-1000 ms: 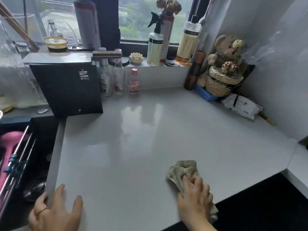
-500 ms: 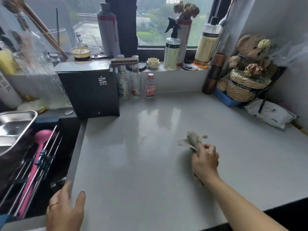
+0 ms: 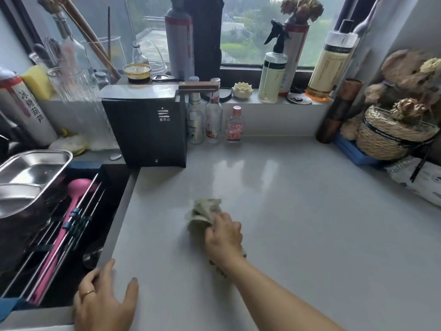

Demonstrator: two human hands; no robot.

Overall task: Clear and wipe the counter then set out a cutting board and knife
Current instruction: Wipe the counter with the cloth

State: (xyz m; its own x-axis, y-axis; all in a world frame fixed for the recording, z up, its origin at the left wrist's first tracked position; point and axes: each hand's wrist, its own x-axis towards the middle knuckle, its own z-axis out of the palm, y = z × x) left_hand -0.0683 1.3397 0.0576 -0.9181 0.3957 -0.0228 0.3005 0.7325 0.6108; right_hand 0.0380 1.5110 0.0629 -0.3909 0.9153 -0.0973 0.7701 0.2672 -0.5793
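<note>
A pale grey counter (image 3: 298,211) fills the middle of the view. My right hand (image 3: 223,237) grips a crumpled greenish cloth (image 3: 202,215) and presses it on the counter a little left of centre. My left hand (image 3: 102,299) rests flat at the counter's front left corner beside the sink, fingers spread, a ring on one finger. No cutting board or knife can be made out.
A black box (image 3: 145,125) stands at the back left with small bottles (image 3: 213,125) beside it. The sink (image 3: 55,223) on the left holds a steel tray and a pink utensil. A woven basket (image 3: 389,137) and a white packet (image 3: 420,180) sit at the right. Bottles line the windowsill.
My right hand has slid the cloth from the front right of the counter away from me and to the left. My left hand has stayed at the front left corner.
</note>
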